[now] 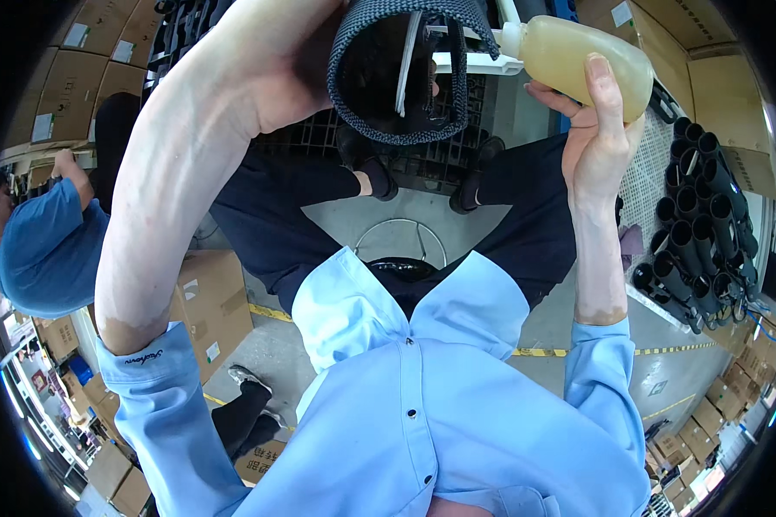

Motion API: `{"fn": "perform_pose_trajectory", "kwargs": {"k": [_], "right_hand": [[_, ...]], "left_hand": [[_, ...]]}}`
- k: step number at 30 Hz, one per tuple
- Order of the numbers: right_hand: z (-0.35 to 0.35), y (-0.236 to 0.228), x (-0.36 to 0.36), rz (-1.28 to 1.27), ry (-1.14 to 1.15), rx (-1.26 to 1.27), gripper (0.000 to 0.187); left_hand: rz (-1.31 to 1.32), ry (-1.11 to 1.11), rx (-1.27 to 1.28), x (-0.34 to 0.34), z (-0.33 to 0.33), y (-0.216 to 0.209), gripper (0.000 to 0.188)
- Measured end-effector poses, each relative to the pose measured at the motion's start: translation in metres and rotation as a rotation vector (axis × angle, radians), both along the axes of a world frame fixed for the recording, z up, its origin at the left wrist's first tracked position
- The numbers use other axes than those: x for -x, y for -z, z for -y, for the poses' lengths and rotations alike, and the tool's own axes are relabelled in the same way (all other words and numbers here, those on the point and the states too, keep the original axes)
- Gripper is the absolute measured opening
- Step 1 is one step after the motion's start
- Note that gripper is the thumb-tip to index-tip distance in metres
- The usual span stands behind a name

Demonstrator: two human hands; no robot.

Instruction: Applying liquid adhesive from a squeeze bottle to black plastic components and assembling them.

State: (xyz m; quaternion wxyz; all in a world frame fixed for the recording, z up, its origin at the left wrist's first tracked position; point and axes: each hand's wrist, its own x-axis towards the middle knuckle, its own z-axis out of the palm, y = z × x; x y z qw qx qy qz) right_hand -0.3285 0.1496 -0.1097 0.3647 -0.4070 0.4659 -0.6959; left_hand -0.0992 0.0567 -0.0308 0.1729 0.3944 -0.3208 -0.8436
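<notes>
Bright, even light; bent edges, black corners.

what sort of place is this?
Probably a factory or assembly workshop: stacked cardboard boxes, a batch of similar black tubes, and striped yellow-and-black floor tape.

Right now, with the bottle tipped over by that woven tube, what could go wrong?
1. The bottle lies nearly sideways, neck toward the dark woven tube; liquid could drip or overrun onto the weave.
2. The right hand has its thumb on the bottle's side, so a harder squeeze might push out too much.
3. The left hand is at the tube's left side, fingers hidden; if its hold is loose, the tube could shift.
</notes>
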Motion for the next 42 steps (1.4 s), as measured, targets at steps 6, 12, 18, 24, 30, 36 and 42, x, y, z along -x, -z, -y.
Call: {"fn": "perform_pose_trajectory", "kwargs": {"k": [6, 12, 18, 24, 30, 36, 42], "right_hand": [[0.0, 0.004, -0.004, 0.031, -0.002, 0.0, 0.057], [-0.005, 0.001, -0.005, 0.026, -0.01, -0.008, 0.056], [-0.007, 0.006, 0.001, 0.013, -0.012, 0.017, 0.056], [-0.007, 0.015, 0.012, -0.023, -0.066, 0.073, 0.051], [-0.009, 0.014, 0.013, 0.007, -0.051, 0.1, 0.045], [-0.011, 0.01, 0.016, -0.038, -0.119, 0.06, 0.055], [-0.008, 0.002, 0.008, -0.029, -0.074, 0.032, 0.056]], "left_hand": [[-0.012, 0.019, -0.006, 0.003, -0.004, 0.002, 0.093], [-0.019, 0.031, -0.007, 0.006, -0.001, 0.001, 0.092], [-0.002, 0.011, 0.002, 0.002, 0.0, 0.0, 0.092], [-0.007, 0.052, -0.002, 0.008, -0.003, 0.001, 0.091], [-0.001, 0.067, -0.002, 0.011, -0.003, 0.003, 0.09], [0.007, 0.062, -0.007, 0.011, -0.003, 0.002, 0.089], [0.009, 0.053, -0.006, 0.01, -0.001, 0.002, 0.089]]}}
